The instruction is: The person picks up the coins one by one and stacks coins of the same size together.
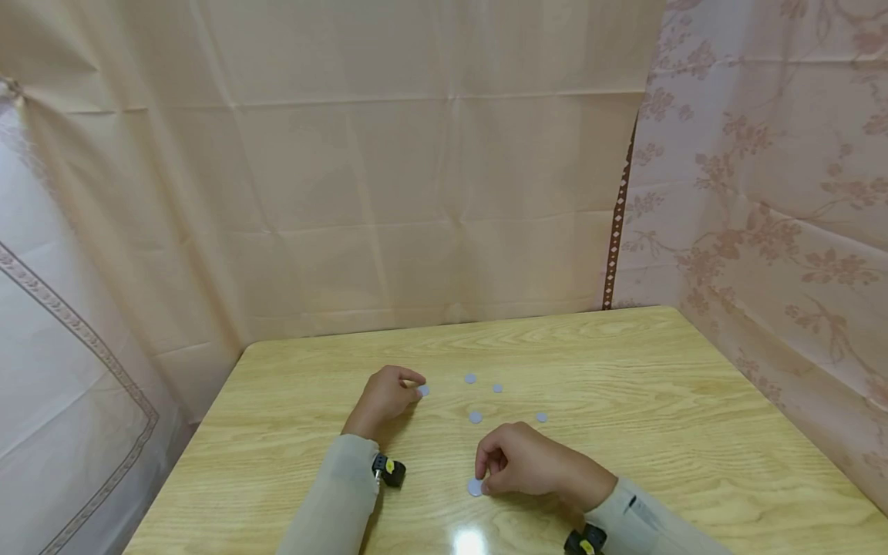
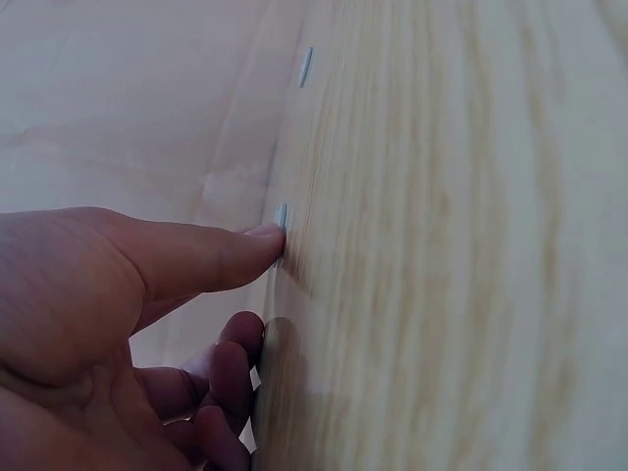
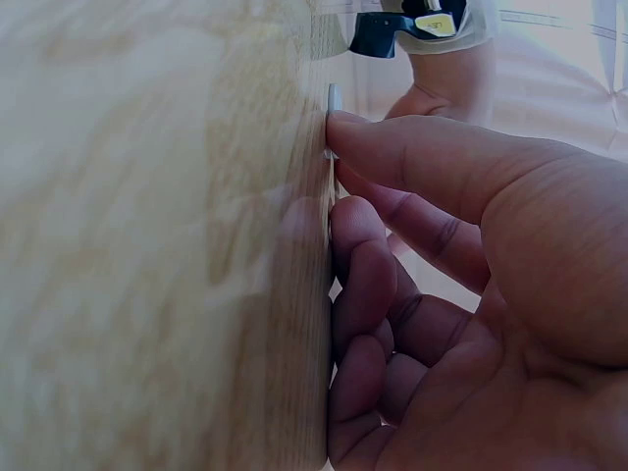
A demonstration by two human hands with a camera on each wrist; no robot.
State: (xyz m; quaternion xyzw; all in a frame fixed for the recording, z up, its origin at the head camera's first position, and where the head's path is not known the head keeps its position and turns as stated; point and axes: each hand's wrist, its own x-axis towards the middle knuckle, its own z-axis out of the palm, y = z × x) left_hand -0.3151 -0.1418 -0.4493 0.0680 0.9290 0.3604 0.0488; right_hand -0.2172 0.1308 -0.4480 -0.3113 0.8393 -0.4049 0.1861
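Note:
At the left of a loose group of flat, round, coin-like grey discs, my left hand (image 1: 391, 391) pinches one grey disc (image 1: 424, 391) by its edge at the tabletop. The left wrist view shows the thumb (image 2: 257, 253) against that disc, which is seen edge-on. Nearer the front, my right hand (image 1: 523, 460) grips a larger grey disc (image 1: 475, 487) between thumb and fingers, its left part showing. In the right wrist view the thumb (image 3: 373, 142) covers part of this disc (image 3: 334, 98), and the other fingers curl against the wood.
Between and beyond the hands lie several more discs: two at the back (image 1: 470, 378), one in the middle (image 1: 475, 417) and one to the right (image 1: 541, 417). The wooden table (image 1: 694, 401) ends at a beige curtain (image 1: 416, 193) behind and a floral curtain (image 1: 798, 231) at right.

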